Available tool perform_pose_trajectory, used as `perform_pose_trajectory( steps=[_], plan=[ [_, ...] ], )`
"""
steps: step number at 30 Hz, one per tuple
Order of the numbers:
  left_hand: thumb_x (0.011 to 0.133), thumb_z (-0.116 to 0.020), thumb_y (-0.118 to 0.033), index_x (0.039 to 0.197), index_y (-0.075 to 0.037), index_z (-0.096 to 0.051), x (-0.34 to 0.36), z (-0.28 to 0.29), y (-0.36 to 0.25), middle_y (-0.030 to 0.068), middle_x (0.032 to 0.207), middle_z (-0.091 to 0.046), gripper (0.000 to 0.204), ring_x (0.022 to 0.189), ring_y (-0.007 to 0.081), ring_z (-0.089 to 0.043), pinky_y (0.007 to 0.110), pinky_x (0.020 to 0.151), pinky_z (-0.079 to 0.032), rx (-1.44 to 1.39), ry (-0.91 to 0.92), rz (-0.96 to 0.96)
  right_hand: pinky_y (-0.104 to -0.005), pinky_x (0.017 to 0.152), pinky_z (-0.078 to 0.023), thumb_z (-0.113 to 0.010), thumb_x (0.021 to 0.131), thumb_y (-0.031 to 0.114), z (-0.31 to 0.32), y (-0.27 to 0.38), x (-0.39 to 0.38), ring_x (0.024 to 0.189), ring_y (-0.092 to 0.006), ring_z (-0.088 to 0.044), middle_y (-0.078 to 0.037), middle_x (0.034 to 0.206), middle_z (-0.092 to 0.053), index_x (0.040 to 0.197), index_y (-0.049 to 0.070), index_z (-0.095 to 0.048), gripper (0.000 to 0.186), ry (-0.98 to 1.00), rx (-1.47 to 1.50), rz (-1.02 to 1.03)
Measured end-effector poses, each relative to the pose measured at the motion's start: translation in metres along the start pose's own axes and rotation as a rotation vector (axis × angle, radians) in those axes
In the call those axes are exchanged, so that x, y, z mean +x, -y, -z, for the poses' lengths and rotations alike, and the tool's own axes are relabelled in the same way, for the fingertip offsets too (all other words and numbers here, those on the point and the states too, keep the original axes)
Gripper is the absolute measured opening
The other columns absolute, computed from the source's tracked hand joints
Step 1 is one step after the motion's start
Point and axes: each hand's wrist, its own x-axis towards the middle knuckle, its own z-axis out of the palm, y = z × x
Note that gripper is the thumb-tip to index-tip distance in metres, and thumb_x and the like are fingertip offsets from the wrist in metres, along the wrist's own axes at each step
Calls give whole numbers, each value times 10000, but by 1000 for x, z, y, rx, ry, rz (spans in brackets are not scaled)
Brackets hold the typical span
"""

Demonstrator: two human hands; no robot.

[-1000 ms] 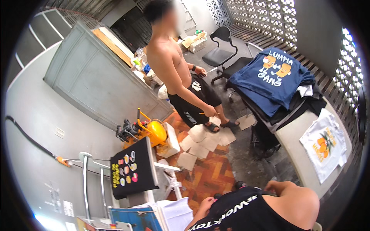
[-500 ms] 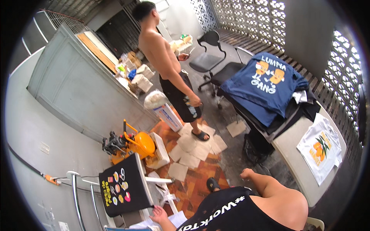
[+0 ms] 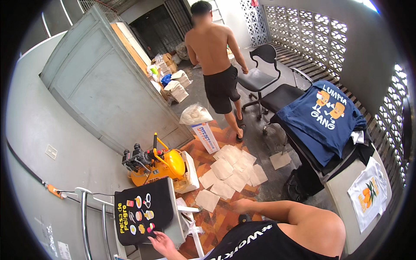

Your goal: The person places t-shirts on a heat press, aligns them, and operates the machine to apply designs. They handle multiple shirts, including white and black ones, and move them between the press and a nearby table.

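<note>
At the lower left, a black printed T-shirt [image 3: 143,212] with small coloured food pictures lies spread over a pale flat surface [image 3: 177,216]. My left hand [image 3: 164,245] is at its near edge, fingers stretched out and fingertips by the hem; whether they touch the cloth is hard to tell. My right arm reaches across in front of me, and my right hand [image 3: 241,206] hangs over the floor near the paper sheets [image 3: 225,170]. That hand is blurred, so its fingers cannot be made out.
A yellow air compressor [image 3: 173,164] stands beyond the shirt, near a metal ladder [image 3: 84,221]. To the right, a navy printed shirt [image 3: 303,113] covers dark fabric, and a white shirt [image 3: 367,195] lies on a table [image 3: 342,190]. A person [image 3: 216,52] and office chairs [image 3: 262,80] are farther back.
The other person has turned away and stepped farther back. My left hand has shifted from the shirt's corner along its near edge. My right hand has moved left, and the view has shifted.
</note>
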Motion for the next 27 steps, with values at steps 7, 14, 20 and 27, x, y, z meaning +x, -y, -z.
perform_pose_trajectory(
  steps=[7,14,20,27],
  plan=[
    [956,-670,-226,1095,-11,-588,35,-121,8,98,1060,-626,269,950,207,-620,318,864,-535,240,398,-113,-460,871,-523,-630,880,270,87,185,28,971,-362,-655,-169,1025,-681,1122,85,-668,307,-33,4,424],
    [863,-739,-98,1211,-12,-578,-54,-209,86,137,1141,-653,393,972,270,-668,412,773,-596,693,1049,-4,-481,1001,-434,-741,777,195,189,279,1,1227,-384,-514,-215,1363,-456,1404,97,-466,691,-899,138,950],
    [813,-796,-186,1219,52,-548,-43,-241,106,191,1176,-630,532,1063,302,-632,415,884,-546,495,1036,97,-466,896,-458,-661,680,40,199,146,18,1018,-322,-637,-89,975,-699,976,87,-693,302,-929,180,435],
    [1000,-573,-272,1227,8,-589,16,-278,138,145,1085,-680,361,981,230,-670,345,837,-554,327,934,171,-393,706,-533,-616,691,-42,133,-12,-110,772,-329,-676,-154,830,-700,937,55,-729,287,-1021,262,-195]
  ],
)
